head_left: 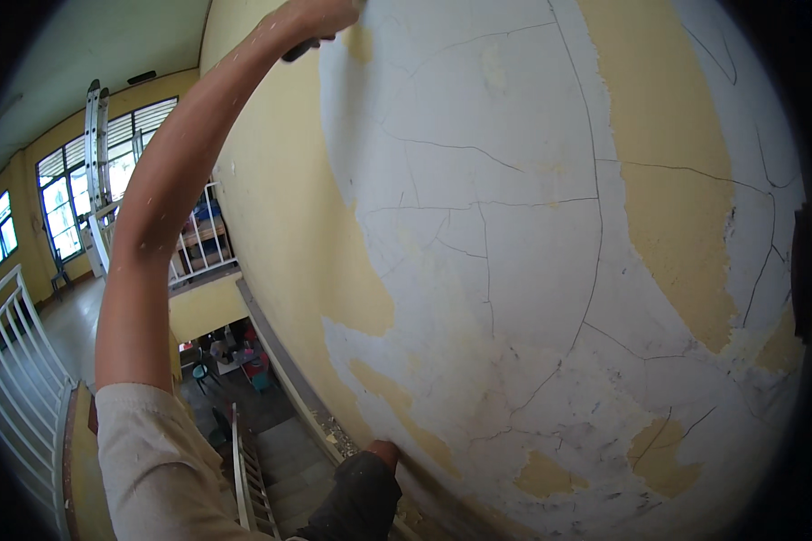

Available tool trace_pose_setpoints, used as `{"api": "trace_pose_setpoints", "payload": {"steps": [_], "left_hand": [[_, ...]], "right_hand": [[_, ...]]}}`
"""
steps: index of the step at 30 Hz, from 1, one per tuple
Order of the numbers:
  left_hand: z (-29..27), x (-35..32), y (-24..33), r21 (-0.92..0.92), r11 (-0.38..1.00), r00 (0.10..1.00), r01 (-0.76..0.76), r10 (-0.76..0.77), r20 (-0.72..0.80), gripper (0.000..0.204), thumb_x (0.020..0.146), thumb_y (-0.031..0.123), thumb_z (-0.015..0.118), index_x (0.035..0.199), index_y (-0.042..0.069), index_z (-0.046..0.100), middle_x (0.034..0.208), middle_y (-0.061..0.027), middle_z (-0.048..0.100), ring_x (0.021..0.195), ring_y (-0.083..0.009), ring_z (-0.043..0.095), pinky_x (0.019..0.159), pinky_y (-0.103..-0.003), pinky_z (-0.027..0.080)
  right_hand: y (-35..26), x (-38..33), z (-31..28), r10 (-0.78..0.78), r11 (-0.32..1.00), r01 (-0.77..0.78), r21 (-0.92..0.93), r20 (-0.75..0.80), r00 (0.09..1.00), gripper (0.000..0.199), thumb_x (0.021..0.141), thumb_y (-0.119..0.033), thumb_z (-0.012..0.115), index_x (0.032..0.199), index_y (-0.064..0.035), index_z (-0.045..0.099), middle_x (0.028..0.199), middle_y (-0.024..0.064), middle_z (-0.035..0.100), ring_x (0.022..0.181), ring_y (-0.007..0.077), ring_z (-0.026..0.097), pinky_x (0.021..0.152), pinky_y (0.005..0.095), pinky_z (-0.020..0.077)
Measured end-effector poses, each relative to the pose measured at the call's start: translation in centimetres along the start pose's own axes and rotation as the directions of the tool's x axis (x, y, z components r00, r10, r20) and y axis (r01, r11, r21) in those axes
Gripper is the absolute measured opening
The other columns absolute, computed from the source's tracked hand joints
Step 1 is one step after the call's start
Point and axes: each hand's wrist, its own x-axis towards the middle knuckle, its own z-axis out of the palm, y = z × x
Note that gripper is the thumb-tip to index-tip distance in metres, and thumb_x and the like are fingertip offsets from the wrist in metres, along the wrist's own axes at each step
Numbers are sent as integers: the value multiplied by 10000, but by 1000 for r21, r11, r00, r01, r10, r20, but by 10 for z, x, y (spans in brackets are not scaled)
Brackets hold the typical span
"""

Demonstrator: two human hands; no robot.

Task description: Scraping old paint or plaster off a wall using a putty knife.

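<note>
My left arm reaches up along the left side, and my left hand is at the top edge, close to the wall. Its fingers are closed round a dark-handled tool; only the handle's end shows, and the rest lies behind the hand or outside the picture. The wall has large whitish bare patches between remnants of yellow paint, with dark cracks running across it. Pale flecks dot my forearm. My right hand is out of view.
A knee in dark shorts shows beside the wall's foot, where flakes lie on a ledge. Stairs with a railing descend below. White railings and a ladder stand left; furniture shows on the lower floor.
</note>
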Motion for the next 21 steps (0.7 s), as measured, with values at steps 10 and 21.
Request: {"api": "trace_pose_setpoints", "payload": {"steps": [10,21], "left_hand": [[-2,11,-9,39,998,999,-39,39,-2,328,866,54,378,1126,-114,489,788,-186,585,598,-210,542,487,-354,465],[1,16,-9,-3,999,997,-43,43,-68,353,889,78,382,1179,-102,475,848,-176,600,657,-226,568,528,-355,474]], "right_hand": [[-26,-16,-3,87,996,-87,30,21,996,334,936,-270,451,1130,-6,518,969,108,553,840,230,546,729,364,461],[-19,-14,-3,95,994,-96,52,22,995,362,946,-296,426,1145,-7,514,1009,110,549,851,229,550,714,361,467]]}}
